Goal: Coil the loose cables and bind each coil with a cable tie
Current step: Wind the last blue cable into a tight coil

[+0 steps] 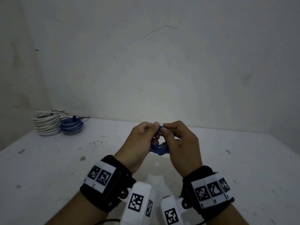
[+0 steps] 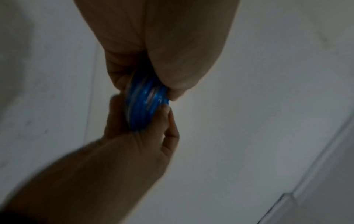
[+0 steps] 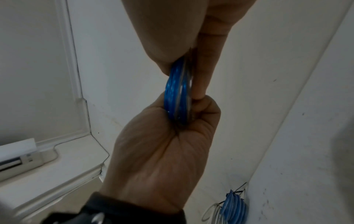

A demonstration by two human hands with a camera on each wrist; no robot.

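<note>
Between both sets of fingertips, a small blue cable coil [image 1: 159, 147] is held above the white table [image 1: 48, 159], the left hand [image 1: 138, 143] and right hand [image 1: 181, 143] each pinching its rim. Far beyond the left fingers, a tied blue coil [image 1: 72, 126] touches a white coil [image 1: 46, 125].

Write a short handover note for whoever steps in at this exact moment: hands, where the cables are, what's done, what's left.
Left hand: grips the near-left side of the small blue coil, held above the table.
Right hand: pinches the far-right side of the same coil.
No cable tie can be seen on this coil; the fingers hide part of it.
Done: a white coil and a second blue coil sit side by side at the table's far left corner, each with a dark tie on it.
Left: bind the held coil and set it with the others. No spare tie or other loose cable is in view.
</note>
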